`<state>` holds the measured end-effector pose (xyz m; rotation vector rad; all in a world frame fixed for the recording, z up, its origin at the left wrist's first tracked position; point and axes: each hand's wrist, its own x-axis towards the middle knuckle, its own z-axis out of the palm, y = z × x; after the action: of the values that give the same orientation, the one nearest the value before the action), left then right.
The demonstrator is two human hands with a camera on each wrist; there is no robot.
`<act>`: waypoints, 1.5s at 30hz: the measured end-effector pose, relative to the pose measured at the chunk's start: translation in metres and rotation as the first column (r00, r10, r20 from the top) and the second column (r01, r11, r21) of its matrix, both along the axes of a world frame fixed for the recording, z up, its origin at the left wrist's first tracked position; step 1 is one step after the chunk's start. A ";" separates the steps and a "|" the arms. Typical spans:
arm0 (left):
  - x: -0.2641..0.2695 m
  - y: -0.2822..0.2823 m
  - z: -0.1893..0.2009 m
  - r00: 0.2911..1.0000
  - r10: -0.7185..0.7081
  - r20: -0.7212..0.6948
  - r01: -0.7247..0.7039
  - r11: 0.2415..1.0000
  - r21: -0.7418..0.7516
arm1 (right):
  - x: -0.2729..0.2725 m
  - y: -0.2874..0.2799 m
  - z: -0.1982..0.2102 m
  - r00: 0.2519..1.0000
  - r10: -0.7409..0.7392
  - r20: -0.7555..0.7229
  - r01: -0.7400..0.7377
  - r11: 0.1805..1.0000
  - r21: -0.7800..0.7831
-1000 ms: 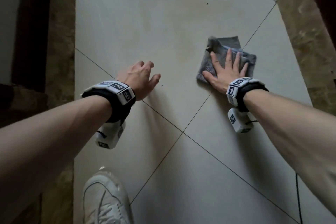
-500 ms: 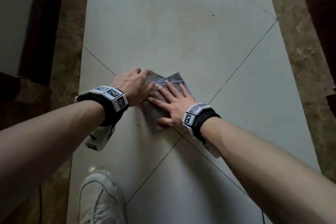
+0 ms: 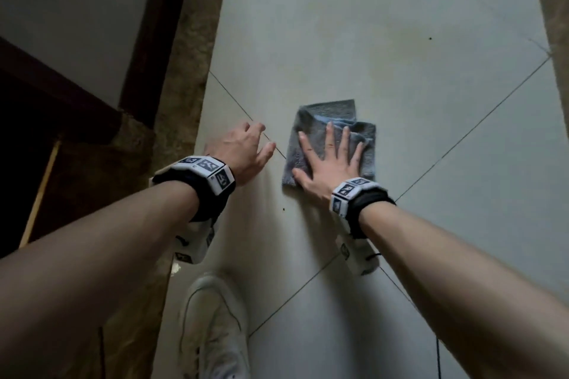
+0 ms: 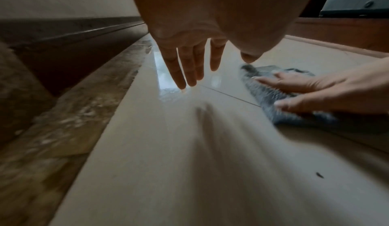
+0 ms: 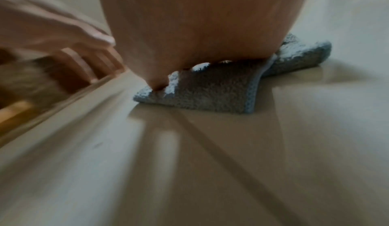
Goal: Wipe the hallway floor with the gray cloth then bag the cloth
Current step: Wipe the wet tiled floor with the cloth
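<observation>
Left hand (image 3: 243, 151) was braced on the hallway floor (image 3: 385, 40), fingers (image 4: 181, 73) straight, holding nothing. Just beside it, right hand (image 3: 329, 163) pressed the folded gray cloth (image 3: 332, 112) flat on the tile, fingers spread. Wiping looked midway; bagging not yet done. No bag or container in view.

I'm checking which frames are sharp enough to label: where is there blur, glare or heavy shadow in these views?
Head view: mostly sharp, dim at the left doorway; the right hand lies flat on the gray cloth. Left wrist view: window glare on the floor beside the left hand, near floor streaked. Right wrist view: heavy motion blur; only the cloth's pile reads.
</observation>
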<state>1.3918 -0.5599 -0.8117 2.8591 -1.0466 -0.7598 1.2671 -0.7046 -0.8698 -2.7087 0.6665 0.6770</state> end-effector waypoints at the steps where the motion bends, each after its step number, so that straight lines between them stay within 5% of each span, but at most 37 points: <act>1: 0.002 0.005 0.001 1.000 0.013 0.015 -0.013 1.000 0.002 | 0.005 0.022 0.000 0.996 0.087 -0.006 -0.087 0.996 0.006; 3: 0.006 0.015 0.001 0.998 0.040 0.038 -0.040 0.999 0.007 | 0.012 0.066 0.000 0.956 0.294 -0.027 -0.293 0.956 0.023; 6: 0.007 0.029 -0.001 0.997 0.079 0.025 -0.079 0.997 0.008 | 0.012 0.103 0.002 0.780 0.625 -0.027 -0.624 0.780 0.053; 9: 0.003 0.041 -0.005 0.995 0.095 0.012 -0.095 0.995 0.012 | 0.010 0.090 0.002 0.735 0.678 0.015 -0.678 0.734 0.038; 12: 0.002 0.047 -0.006 0.995 0.095 0.007 -0.095 0.995 0.008 | 0.011 0.053 0.001 0.841 0.542 0.002 -0.542 0.841 -0.001; 16: 0.001 0.054 0.000 0.995 0.097 0.010 -0.096 0.994 -0.059 | 0.011 -0.014 -0.001 0.989 0.139 -0.049 -0.142 0.988 -0.067; 20: -0.004 0.078 0.003 0.988 0.154 -0.015 -0.154 0.979 -0.135 | 0.017 -0.052 0.001 0.981 -0.182 -0.069 0.177 0.982 -0.073; 23: -0.001 0.099 0.002 0.976 0.217 -0.027 -0.218 0.968 -0.122 | 0.043 -0.032 0.002 0.967 -0.250 -0.048 0.246 0.966 -0.078; 29: 0.008 0.118 0.006 0.950 0.313 -0.020 -0.313 0.942 -0.121 | 0.092 0.059 -0.001 0.979 0.202 -0.002 -0.202 0.979 0.014; 33: 0.004 0.111 0.010 0.953 0.304 0.005 -0.297 0.936 -0.190 | 0.090 0.118 -0.003 0.793 0.608 0.034 -0.609 0.792 0.036; 36: -0.001 0.104 0.009 0.971 0.237 0.021 -0.229 0.954 -0.194 | 0.091 0.117 -0.001 0.712 0.700 0.050 -0.701 0.713 0.007; 39: -0.003 0.099 0.008 0.983 0.181 0.033 -0.172 0.968 -0.181 | 0.100 0.086 0.002 0.791 0.608 0.063 -0.609 0.793 -0.005; 42: 0.000 0.099 0.007 0.985 0.167 0.045 -0.159 0.977 -0.145 | 0.106 0.041 0.002 0.952 0.302 0.043 -0.302 0.953 -0.015; 45: 0.003 0.101 0.006 0.983 0.176 0.043 -0.170 0.978 -0.124 | 0.096 -0.008 0.000 0.999 -0.015 0.036 0.016 1.000 -0.018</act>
<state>1.3952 -0.4589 -0.8052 2.8341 -0.8035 -0.5908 1.3632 -0.7121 -0.8695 -2.7222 0.6875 0.6203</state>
